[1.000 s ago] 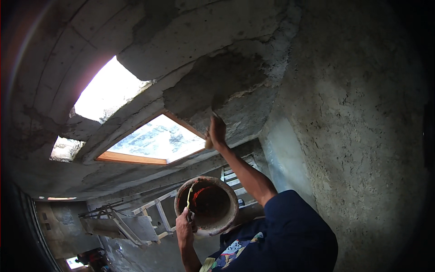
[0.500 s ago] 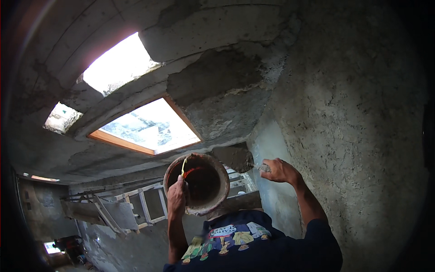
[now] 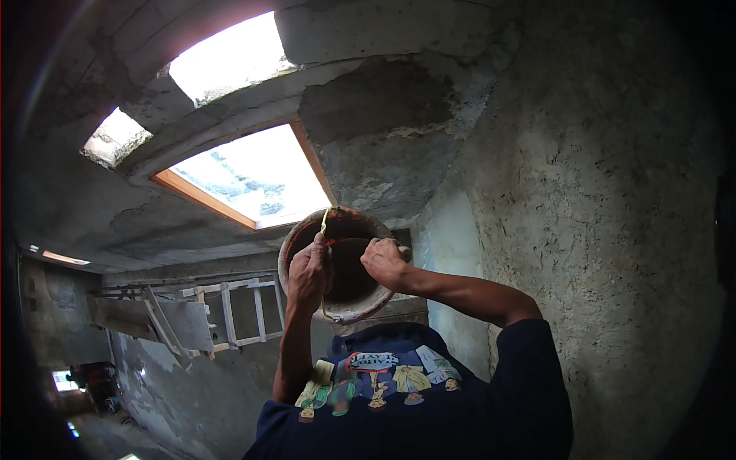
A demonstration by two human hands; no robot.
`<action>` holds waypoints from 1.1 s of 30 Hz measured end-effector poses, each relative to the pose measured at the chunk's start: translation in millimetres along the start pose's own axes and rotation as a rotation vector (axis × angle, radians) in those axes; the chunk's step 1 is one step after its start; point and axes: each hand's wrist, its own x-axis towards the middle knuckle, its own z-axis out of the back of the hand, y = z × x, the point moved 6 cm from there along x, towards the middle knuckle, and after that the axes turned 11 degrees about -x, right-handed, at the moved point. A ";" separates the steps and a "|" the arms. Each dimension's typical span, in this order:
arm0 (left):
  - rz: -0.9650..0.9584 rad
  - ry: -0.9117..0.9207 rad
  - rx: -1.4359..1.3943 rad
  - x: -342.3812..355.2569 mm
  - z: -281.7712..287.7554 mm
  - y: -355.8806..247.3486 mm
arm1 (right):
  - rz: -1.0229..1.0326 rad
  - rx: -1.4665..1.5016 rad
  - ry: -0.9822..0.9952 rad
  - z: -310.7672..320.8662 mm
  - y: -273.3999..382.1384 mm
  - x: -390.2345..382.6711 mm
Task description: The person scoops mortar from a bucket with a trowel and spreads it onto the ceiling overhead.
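A round, mortar-crusted bucket (image 3: 354,313) hangs tilted in front of my chest, its mouth facing me. My left hand (image 3: 308,268) is closed around the bucket's thin yellow handle (image 3: 324,222). Over the right part of the mouth, my right hand (image 3: 385,262) grips a plastering trowel (image 3: 405,252) by its grey, mortar-covered handle, whose end pokes out beside the knuckles. The trowel's blade lies inside the bucket, mostly hidden by shadow and by my hand. How much mortar the bucket holds is too dark to tell.
A rough plastered wall (image 3: 583,230) rises close on my right. Ahead is a wall with a darker damp patch (image 3: 376,96), a wood-framed window (image 3: 207,203) and bright openings. Wooden ladder-like framing (image 3: 244,314) stands lower left.
My right hand has moved left, bringing the trowel from beside the bucket into its mouth. The bucket and my left hand sit higher in view, and the view has shifted slightly.
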 end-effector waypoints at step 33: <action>-0.010 -0.120 0.222 -0.5 10.6 -25.4 | 0.280 0.906 0.225 -30.1 -23.7 -22.5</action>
